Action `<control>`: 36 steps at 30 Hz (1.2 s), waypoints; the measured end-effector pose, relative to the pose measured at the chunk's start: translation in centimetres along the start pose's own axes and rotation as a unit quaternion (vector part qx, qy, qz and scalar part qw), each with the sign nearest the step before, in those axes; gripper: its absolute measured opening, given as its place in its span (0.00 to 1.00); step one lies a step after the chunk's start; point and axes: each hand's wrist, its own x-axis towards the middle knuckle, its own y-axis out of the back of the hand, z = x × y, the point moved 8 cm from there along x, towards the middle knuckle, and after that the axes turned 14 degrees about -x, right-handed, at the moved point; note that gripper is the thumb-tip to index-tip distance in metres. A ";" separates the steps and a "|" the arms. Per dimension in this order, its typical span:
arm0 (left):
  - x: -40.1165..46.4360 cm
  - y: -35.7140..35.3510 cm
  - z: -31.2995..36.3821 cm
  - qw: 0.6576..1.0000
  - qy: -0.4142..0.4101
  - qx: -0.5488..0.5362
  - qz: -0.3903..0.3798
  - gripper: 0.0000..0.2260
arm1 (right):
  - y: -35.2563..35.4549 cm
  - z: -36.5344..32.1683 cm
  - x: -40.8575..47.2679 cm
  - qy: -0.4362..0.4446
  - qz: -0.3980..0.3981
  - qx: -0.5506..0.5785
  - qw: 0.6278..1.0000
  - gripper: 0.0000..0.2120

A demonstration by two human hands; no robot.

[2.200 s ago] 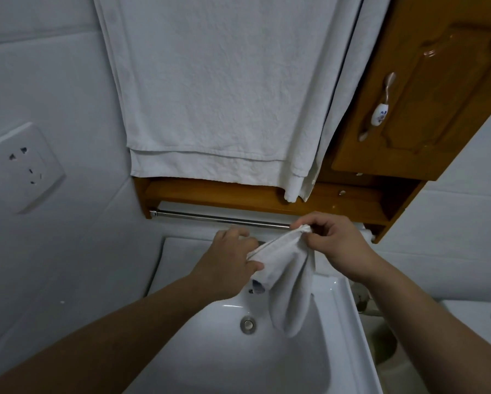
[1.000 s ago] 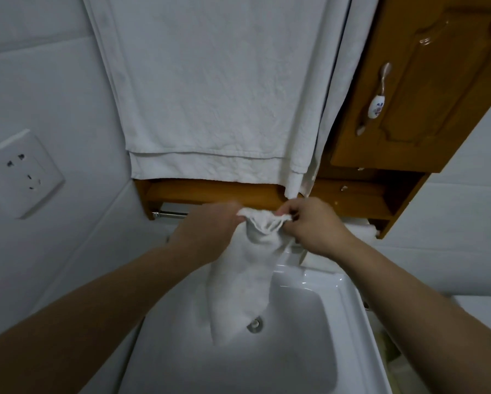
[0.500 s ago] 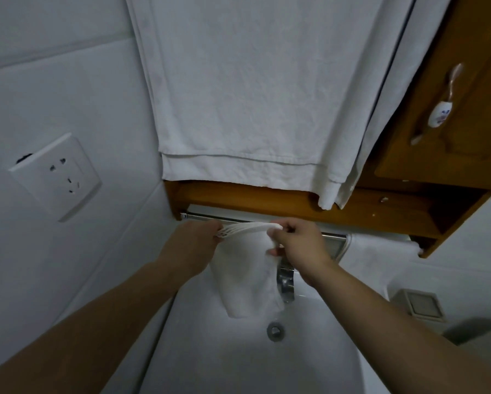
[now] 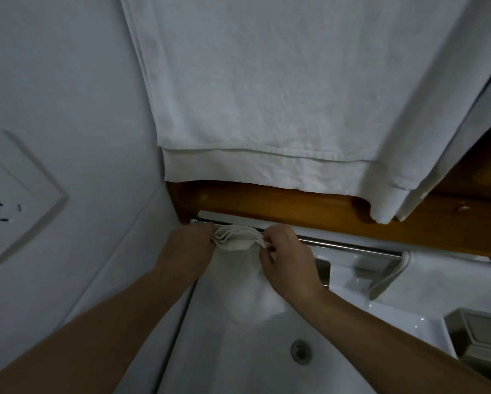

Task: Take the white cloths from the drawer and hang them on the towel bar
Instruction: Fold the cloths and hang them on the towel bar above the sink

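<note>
The left hand (image 4: 186, 251) and right hand (image 4: 288, 263) are pinching the bunched top edge of a small white cloth (image 4: 238, 268) between them, holding it against the thin metal towel bar (image 4: 349, 247) while its soft lower part is hanging over the glossy white sink (image 4: 238, 365). Above, a large, finely textured white towel (image 4: 267, 95) is draping over the wooden cabinet (image 4: 295, 207).

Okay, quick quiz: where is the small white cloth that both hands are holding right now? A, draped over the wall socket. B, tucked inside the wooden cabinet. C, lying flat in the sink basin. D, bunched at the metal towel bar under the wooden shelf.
D: the left hand and right hand pinch the small white cloth, bunched at the metal towel bar, its lower part hanging over the white sink.
</note>
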 end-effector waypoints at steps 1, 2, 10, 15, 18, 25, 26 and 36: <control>0.7 -0.6 -0.4 1.000 -0.017 0.003 -0.002 0.02 | -1.1 -0.2 0.1 0.058 0.009 -0.033 0.998 0.07; 1.3 -1.2 -0.9 0.999 -0.031 0.007 -0.003 0.02 | -2.2 0.0 0.3 0.099 0.014 -0.066 0.993 0.07; 4.6 -4.0 -3.3 0.992 -0.098 0.082 0.015 0.11 | -8.3 2.8 1.4 0.204 0.055 -0.184 0.960 0.15; 4.6 -4.8 -5.1 0.987 -0.101 0.110 0.062 0.13 | -10.2 3.2 1.9 0.147 0.040 -0.189 0.970 0.12; 5.0 -5.7 -5.6 0.984 -0.089 0.140 0.071 0.08 | -10.8 4.3 2.5 0.062 -0.002 -0.225 0.972 0.17; 5.8 -7.7 -6.2 0.984 0.074 0.164 -0.004 0.14 | -11.9 4.1 3.2 0.008 -0.074 -0.273 0.959 0.20; 5.8 -7.6 -6.1 0.987 0.084 0.135 0.015 0.14 | -11.7 4.0 3.2 0.008 -0.062 -0.266 0.962 0.19; -0.4 -7.5 -5.9 0.979 -0.005 0.090 0.182 0.20 | -12.4 2.4 2.8 0.182 -0.045 -0.268 0.945 0.22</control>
